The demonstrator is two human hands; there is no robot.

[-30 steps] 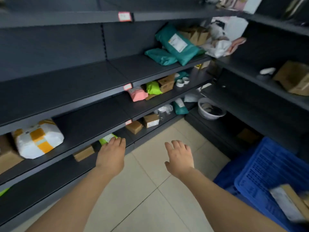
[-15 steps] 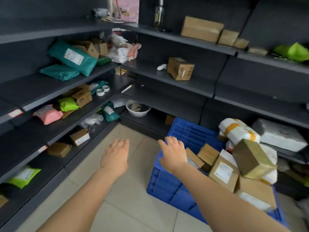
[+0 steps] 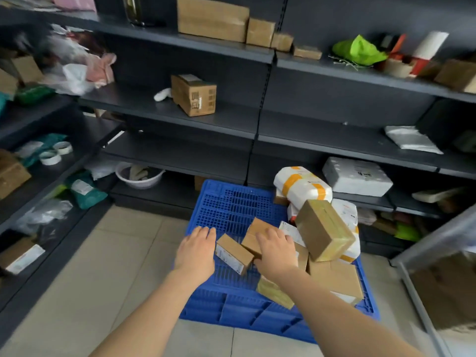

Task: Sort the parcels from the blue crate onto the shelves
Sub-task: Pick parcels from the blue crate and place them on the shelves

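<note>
The blue crate point(image 3: 233, 204) stands on the floor in front of the dark shelves, its right half piled with parcels. A taped brown box point(image 3: 324, 229) leans on top, and behind it lies a white parcel with orange tape point(image 3: 302, 186). My right hand point(image 3: 275, 249) rests flat on a small brown box point(image 3: 253, 234) in the crate, fingers spread, not closed around it. My left hand point(image 3: 197, 249) hovers open over the crate's left rim, just left of a small labelled box point(image 3: 233, 253).
Dark shelves point(image 3: 206, 119) run along the back and left. One carries a brown carton point(image 3: 194, 95); others hold a white foam box point(image 3: 356, 176), a green bag point(image 3: 359, 50), tape rolls point(image 3: 55, 153) and a white bowl point(image 3: 139, 175). A metal frame point(image 3: 417, 292) stands at the right.
My view has swung right from the left shelves to the blue crate. Both hands have reached forward and down over it, and the right hand now touches a small box.
</note>
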